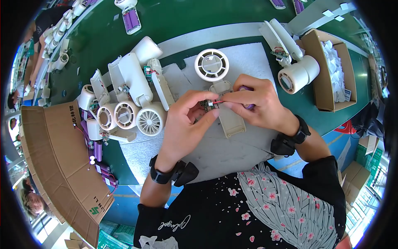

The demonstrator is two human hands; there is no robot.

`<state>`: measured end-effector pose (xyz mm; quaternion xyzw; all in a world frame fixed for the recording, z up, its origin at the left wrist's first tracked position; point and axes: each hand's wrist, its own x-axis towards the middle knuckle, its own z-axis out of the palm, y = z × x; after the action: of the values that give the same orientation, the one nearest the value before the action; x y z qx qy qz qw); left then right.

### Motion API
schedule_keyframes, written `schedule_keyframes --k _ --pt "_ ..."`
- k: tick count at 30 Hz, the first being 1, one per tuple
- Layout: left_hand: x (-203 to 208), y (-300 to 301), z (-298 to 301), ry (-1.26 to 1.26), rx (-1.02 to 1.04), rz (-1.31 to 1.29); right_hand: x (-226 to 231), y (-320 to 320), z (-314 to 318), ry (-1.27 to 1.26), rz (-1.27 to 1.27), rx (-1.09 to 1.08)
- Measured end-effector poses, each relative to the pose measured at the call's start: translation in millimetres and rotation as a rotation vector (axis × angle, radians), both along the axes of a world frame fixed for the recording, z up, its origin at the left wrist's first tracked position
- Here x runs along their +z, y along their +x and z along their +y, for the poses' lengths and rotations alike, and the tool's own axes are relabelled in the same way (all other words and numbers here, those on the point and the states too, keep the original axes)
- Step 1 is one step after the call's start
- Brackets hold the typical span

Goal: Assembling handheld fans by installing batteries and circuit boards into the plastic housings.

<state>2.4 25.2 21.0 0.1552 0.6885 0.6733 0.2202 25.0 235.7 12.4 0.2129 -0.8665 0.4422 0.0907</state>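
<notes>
- green workbench (232,10): it stretches beyond the hands and out to either side of them.
- pale mat (139,164): spread on the bench under the hands, creased and smudged grey.
- large cardboard box (58,141): open, well to the left of the left hand.
- cream fan parts (134,76): crowded left of the left hand, with 3 round heads in a row nearest to it.
- small carton (350,76): beyond the right hand and to its right, holding white pieces.
- second cream fan (292,79): lying on its side between that carton and the right hand.
- cream fan (212,65): its round head just beyond the hands, its handle running beneath the fingertips toward the wearer.
- left hand (186,121): thumb and forefinger pinching the circuit board.
- right hand (265,103): thumb and forefinger pinching the red wire, other fingers curled round the purple cell.
- purple cell (248,106): inside the right hand (mostly covered by fingers).
- circuit board (208,106): at the left fingertips, above the fan's handle.
- red wire (218,101): between the 2 hands' fingertips, at the board.
</notes>
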Motion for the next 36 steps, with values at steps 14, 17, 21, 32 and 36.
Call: schedule_keyframes --k 14,17,21,32,36 --pt "0.6 -1.7 -4.2 0.019 -0.032 -0.113 2.8 -4.9 6.1 -0.008 -0.043 0.094" --pt "1.3 -2.0 -3.3 0.024 -0.030 -0.103 2.8 -5.1 6.3 -0.026 -0.055 0.094" --pt "-2.8 -0.6 -1.6 0.062 0.027 -0.089 2.1 -5.2 6.1 -0.038 -0.070 0.085" --pt "1.0 -1.4 -0.3 0.051 0.029 -0.093 3.9 -3.7 6.8 -0.054 -0.126 0.055" --pt "-2.1 -0.4 -1.7 0.084 0.043 -0.114 1.8 -5.3 3.9 -0.064 -0.116 0.045"
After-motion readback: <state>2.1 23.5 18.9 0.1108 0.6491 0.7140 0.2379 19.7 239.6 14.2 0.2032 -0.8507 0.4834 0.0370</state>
